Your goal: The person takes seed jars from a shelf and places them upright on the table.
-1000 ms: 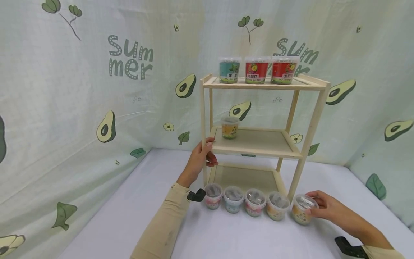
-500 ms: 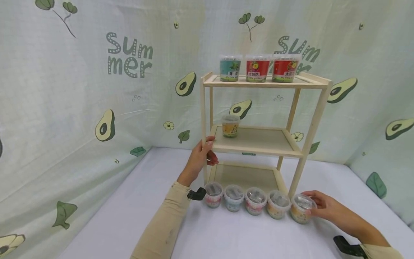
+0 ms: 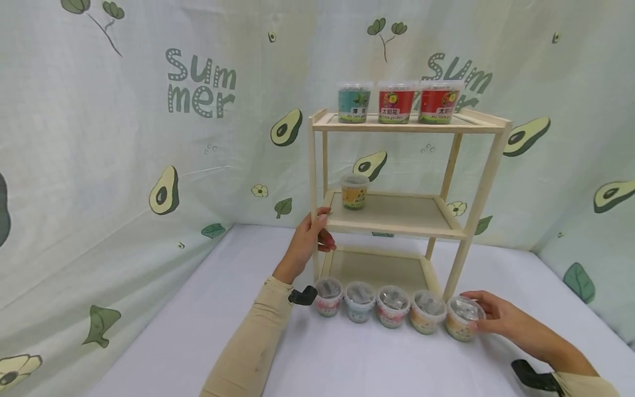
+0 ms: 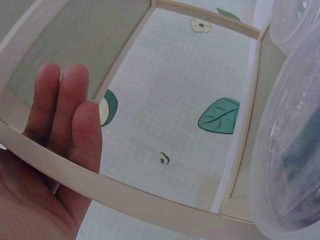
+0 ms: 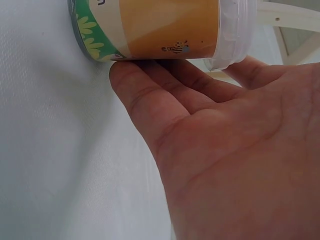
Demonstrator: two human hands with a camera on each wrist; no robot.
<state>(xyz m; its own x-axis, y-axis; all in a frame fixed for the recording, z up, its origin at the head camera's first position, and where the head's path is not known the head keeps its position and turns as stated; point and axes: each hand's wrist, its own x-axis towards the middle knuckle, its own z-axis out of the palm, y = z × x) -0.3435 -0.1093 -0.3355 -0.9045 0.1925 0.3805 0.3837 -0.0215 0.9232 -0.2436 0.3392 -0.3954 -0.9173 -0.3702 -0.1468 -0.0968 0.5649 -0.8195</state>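
Note:
My left hand (image 3: pixel 303 245) grips the left front post of a three-tier wooden shelf rack (image 3: pixel 397 228) at middle-shelf height. In the left wrist view its fingers (image 4: pixel 75 100) wrap round the post and show on the inner side. At the right end of a row on the table, my right hand (image 3: pixel 498 315) holds a plastic cup with an orange label (image 3: pixel 460 326) by its right side, fingers behind and thumb in front. The right wrist view shows that label (image 5: pixel 167 30) close up, with the clear lid toward the rack.
Beside the held cup stand a second orange cup (image 3: pixel 424 322), a pink one (image 3: pixel 390 317), a blue one (image 3: pixel 359 312) and another pink one (image 3: pixel 328 306). One orange cup (image 3: pixel 354 196) is on the middle shelf; a teal cup (image 3: pixel 353 106) and two red cups (image 3: pixel 396 107) stand on top.
The cup in my right hand has slid slightly left, closer to the neighbouring orange cup. My left hand keeps its place on the post. The head view has shifted a little.

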